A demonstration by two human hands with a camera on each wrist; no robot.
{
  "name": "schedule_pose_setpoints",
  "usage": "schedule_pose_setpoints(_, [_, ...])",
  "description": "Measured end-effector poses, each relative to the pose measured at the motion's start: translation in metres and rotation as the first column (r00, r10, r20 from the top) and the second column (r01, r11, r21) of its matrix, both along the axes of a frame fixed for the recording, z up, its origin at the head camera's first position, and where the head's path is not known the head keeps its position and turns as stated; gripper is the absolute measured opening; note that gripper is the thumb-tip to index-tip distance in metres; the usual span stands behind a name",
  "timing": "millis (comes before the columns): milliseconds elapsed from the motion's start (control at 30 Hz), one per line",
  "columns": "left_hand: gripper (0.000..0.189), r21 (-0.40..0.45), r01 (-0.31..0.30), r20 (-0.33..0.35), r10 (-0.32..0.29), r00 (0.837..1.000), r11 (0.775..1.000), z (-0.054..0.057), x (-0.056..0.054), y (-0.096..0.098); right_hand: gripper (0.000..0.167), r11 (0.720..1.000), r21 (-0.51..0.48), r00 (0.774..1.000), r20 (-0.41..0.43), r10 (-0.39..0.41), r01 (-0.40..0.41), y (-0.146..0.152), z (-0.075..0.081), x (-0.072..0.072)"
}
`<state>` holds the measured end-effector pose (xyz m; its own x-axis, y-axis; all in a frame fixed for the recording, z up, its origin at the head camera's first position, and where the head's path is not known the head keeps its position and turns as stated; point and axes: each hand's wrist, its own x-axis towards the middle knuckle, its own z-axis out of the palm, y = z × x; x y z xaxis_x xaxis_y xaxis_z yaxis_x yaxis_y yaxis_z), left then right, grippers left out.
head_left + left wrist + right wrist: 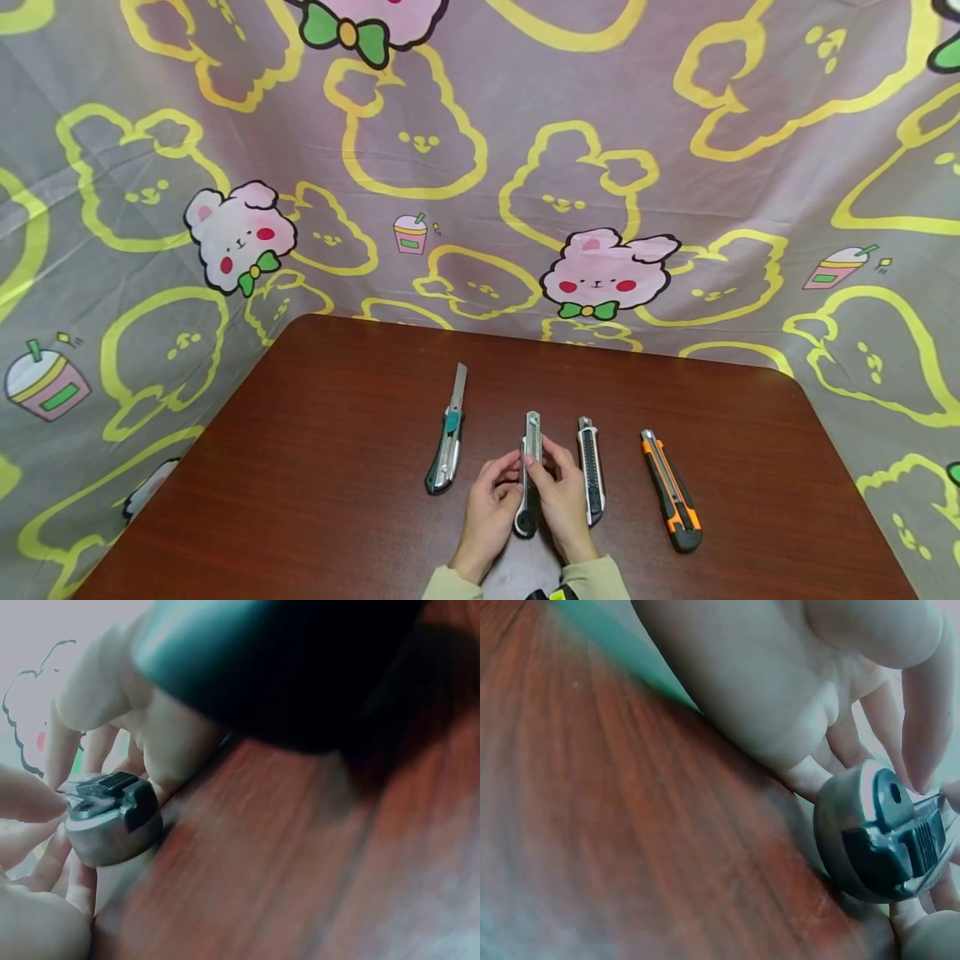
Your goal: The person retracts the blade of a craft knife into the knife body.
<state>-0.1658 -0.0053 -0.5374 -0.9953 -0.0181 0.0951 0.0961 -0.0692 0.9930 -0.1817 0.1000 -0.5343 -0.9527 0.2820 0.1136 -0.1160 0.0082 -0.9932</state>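
Note:
A silver-and-black utility knife (529,500) is held upright in the head view, front end away from me, between both hands. My left hand (489,510) grips its left side with thumb and fingertips. My right hand (564,498) grips it from the right, with the thumb lying on the upper face. No blade shows beyond the metal front end. In the left wrist view, the knife's rounded butt and black slider (112,784) face the camera, fingers around it. The right wrist view shows the same butt (832,832) close over the wooden table.
Left of the hands lies a teal-and-silver utility knife (447,450) with its blade extended. On the right are a black-and-white utility knife (591,467), close beside the right hand, and an orange-and-black one (670,492). A patterned cloth (465,225) surrounds the brown table (315,467).

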Motion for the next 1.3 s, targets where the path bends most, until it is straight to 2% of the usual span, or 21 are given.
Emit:
schedule_pose_setpoints(167, [0.048, -0.014, 0.016, -0.053, -0.016, 0.998, 1.0, -0.0019, -0.0002, -0.0003, 0.044, 0.999, -0.048, 1.0, -0.005, 0.002, -0.003, 0.0002, -0.0009, -0.0002])
schedule_pose_setpoints(467, [0.055, -0.039, 0.098, -0.076, -0.101, 0.992, 0.994, 0.0012, 0.0005, -0.002, 0.044, 0.997, -0.071, 0.999, 0.006, 0.038, -0.038, 0.001, -0.0006, -0.0002])
schedule_pose_setpoints(700, [0.06, -0.024, 0.138, -0.033, -0.139, 0.99, 0.99, 0.0001, 0.0006, -0.004, 0.039, 0.998, -0.057, 0.999, 0.005, 0.04, -0.04, 0.002, -0.0014, -0.0009])
schedule_pose_setpoints(933, [0.06, -0.049, 0.124, -0.147, -0.13, 0.981, 0.991, -0.004, -0.0004, -0.0048, 0.034, 1.0, -0.017, 1.0, 0.022, -0.006, 0.007, 0.001, 0.0006, -0.0006])
schedule_pose_setpoints(1300, [0.068, 0.004, 0.125, -0.061, -0.124, 0.99, 0.992, -0.0027, -0.0003, -0.0051, 0.027, 0.999, 0.014, 0.998, -0.025, -0.05, 0.051, -0.0001, -0.0021, 0.0001])
